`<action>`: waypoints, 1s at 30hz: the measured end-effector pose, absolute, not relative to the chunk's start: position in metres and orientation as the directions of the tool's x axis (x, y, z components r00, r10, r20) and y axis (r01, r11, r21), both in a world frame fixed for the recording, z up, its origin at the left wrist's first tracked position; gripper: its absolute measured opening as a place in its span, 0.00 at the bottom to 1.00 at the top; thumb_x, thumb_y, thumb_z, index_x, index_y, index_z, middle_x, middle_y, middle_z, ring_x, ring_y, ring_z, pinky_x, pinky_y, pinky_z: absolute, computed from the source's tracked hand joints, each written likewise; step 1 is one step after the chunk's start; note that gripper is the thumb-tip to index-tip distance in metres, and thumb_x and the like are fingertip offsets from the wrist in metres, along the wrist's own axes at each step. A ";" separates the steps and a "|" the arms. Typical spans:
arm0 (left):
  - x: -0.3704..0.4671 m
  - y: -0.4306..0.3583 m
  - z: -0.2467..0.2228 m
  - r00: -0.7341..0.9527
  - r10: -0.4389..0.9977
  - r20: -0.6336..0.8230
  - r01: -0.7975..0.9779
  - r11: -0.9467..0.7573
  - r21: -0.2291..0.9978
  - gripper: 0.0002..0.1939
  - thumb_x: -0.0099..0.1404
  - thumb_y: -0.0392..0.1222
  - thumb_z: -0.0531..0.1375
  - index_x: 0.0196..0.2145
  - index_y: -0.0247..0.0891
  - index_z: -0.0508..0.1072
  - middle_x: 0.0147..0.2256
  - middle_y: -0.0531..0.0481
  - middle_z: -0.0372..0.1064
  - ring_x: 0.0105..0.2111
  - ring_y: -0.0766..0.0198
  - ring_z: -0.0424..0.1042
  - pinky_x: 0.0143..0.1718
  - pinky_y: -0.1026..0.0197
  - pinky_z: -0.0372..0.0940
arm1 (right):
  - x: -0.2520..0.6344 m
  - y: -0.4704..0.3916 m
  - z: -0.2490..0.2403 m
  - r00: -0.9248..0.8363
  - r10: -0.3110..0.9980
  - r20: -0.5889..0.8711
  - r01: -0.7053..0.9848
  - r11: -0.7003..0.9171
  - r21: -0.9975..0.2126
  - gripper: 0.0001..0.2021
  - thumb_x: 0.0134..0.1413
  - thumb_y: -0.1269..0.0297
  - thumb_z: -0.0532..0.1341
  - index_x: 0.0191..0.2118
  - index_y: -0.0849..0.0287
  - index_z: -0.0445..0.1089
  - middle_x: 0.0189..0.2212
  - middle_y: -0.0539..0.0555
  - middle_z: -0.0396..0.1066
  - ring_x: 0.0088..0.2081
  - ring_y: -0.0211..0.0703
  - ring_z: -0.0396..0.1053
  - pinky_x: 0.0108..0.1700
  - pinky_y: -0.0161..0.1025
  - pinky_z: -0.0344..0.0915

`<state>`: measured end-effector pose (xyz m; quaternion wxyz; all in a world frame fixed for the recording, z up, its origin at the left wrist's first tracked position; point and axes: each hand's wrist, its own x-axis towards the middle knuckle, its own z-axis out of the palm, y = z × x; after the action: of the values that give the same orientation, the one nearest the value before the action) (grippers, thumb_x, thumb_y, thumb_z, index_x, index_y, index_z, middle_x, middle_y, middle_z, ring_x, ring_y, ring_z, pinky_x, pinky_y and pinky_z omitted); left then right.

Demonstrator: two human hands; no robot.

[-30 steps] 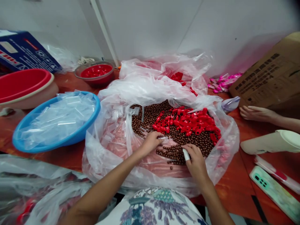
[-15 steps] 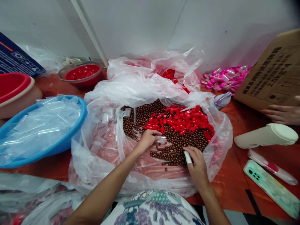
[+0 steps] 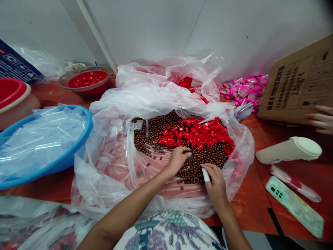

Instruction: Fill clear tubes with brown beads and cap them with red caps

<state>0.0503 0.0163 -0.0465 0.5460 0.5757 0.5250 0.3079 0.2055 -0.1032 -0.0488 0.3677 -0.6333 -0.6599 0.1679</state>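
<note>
My left hand [image 3: 178, 160] is closed in a pinch on a small clear plastic piece [image 3: 190, 156], partly hidden by the fingers, above a heap of brown beads [image 3: 153, 130]. Close by on the right, my right hand [image 3: 215, 178] has its fingertips drawn together at the beads' near edge; whatever is between them cannot be made out. A white wrap [image 3: 205, 174] covers one of its digits. Red plastic pieces [image 3: 201, 132] lie on the beads just beyond both hands. Everything rests in a large spread-open clear plastic bag [image 3: 96, 187].
Left stand a blue basin [image 3: 87, 133] of clear plastic packets and a bowl [image 3: 100, 88] of red pieces. Pink packaged items [image 3: 241, 88] lie behind. On the right are a cardboard box [image 3: 293, 83] touched by another person's hand [image 3: 324, 119], a pale cup [image 3: 286, 151] and a phone [image 3: 296, 208].
My left hand has moved right, towards my right hand, with the clear plastic piece. My right hand stays at the beads. The cardboard box and the other person's hand have shifted.
</note>
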 end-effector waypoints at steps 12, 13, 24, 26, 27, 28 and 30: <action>0.055 0.008 -0.048 0.342 0.864 -0.369 -0.089 0.421 0.903 0.14 0.48 0.33 0.64 0.36 0.32 0.76 0.34 0.46 0.74 0.33 0.63 0.71 0.42 0.59 0.63 | 0.203 -0.100 -0.045 0.182 0.932 0.314 0.656 0.123 -0.745 0.15 0.57 0.70 0.50 0.46 0.54 0.67 0.42 0.55 0.66 0.46 0.46 0.62 0.50 0.50 0.59; 0.055 0.007 -0.047 0.357 0.853 -0.379 -0.110 0.442 0.890 0.15 0.48 0.34 0.64 0.37 0.32 0.76 0.34 0.46 0.74 0.32 0.63 0.71 0.41 0.58 0.64 | 0.203 -0.099 -0.044 0.195 0.929 0.315 0.644 0.120 -0.755 0.15 0.57 0.70 0.50 0.46 0.54 0.67 0.43 0.55 0.66 0.46 0.46 0.62 0.51 0.51 0.59; 0.020 -0.019 -0.032 0.478 0.751 -0.456 -0.435 0.653 0.620 0.27 0.48 0.30 0.66 0.47 0.40 0.68 0.40 0.47 0.70 0.37 0.61 0.71 0.41 0.52 0.68 | 0.188 -0.074 -0.035 0.205 0.951 0.233 0.559 0.082 -0.825 0.17 0.55 0.70 0.48 0.49 0.56 0.64 0.46 0.56 0.66 0.48 0.45 0.63 0.53 0.47 0.57; 0.006 -0.025 -0.025 0.494 0.761 -0.422 -0.470 0.641 0.607 0.26 0.49 0.31 0.66 0.47 0.39 0.68 0.41 0.46 0.69 0.39 0.60 0.71 0.42 0.51 0.67 | 0.183 -0.066 -0.033 0.159 0.966 0.206 0.561 0.084 -0.824 0.17 0.55 0.70 0.49 0.49 0.55 0.64 0.46 0.56 0.66 0.48 0.45 0.64 0.52 0.46 0.58; -0.001 -0.028 -0.022 0.495 0.770 -0.404 -0.487 0.630 0.605 0.25 0.50 0.31 0.66 0.46 0.38 0.69 0.41 0.46 0.68 0.40 0.60 0.71 0.43 0.51 0.67 | 0.181 -0.061 -0.032 0.122 0.973 0.197 0.567 0.094 -0.818 0.17 0.55 0.70 0.49 0.49 0.55 0.65 0.46 0.56 0.66 0.47 0.45 0.64 0.52 0.46 0.59; -0.008 -0.031 -0.019 0.483 0.783 -0.392 -0.502 0.614 0.609 0.23 0.50 0.32 0.66 0.45 0.36 0.70 0.42 0.45 0.68 0.40 0.60 0.71 0.44 0.51 0.67 | 0.179 -0.056 -0.030 0.079 0.978 0.192 0.577 0.112 -0.809 0.17 0.54 0.70 0.49 0.48 0.55 0.65 0.45 0.55 0.67 0.47 0.45 0.64 0.51 0.45 0.59; -0.021 -0.037 -0.015 0.424 0.819 -0.386 -0.520 0.569 0.636 0.20 0.51 0.34 0.65 0.44 0.35 0.70 0.42 0.44 0.69 0.40 0.60 0.71 0.45 0.53 0.66 | 0.174 -0.044 -0.027 -0.012 0.980 0.199 0.596 0.167 -0.785 0.16 0.53 0.71 0.50 0.46 0.55 0.67 0.44 0.55 0.68 0.46 0.45 0.65 0.50 0.44 0.60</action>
<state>-0.0206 -0.0374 -0.0155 0.8156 0.2162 0.3456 0.4106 0.1735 -0.0443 -0.0269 0.3771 -0.5930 -0.6643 0.2546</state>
